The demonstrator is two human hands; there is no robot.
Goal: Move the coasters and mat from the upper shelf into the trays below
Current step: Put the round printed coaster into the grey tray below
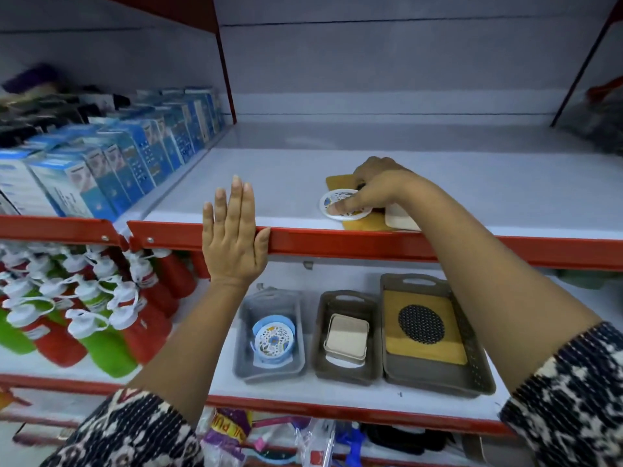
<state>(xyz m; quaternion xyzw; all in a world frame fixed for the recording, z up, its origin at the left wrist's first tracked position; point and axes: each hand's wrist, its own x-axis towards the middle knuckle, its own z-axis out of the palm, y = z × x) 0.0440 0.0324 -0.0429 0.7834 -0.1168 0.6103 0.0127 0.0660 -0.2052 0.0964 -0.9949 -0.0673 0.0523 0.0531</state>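
Up on the upper shelf [269, 183], the right hand [374, 183] curls over a round patterned coaster [340, 210], thumb pressed on its face, the other fingertips hidden; whether it grips is unclear. It lies on a mustard mat [337, 182] beside a cream square coaster [401, 220]. The left hand [232, 237] rests flat and spread against the shelf's red lip [337, 242]. Three trays [347, 375] sit below.

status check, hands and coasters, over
Left hand open, flat against the shelf edge. Right hand pinching round coaster on yellow mat. Nothing in the way.
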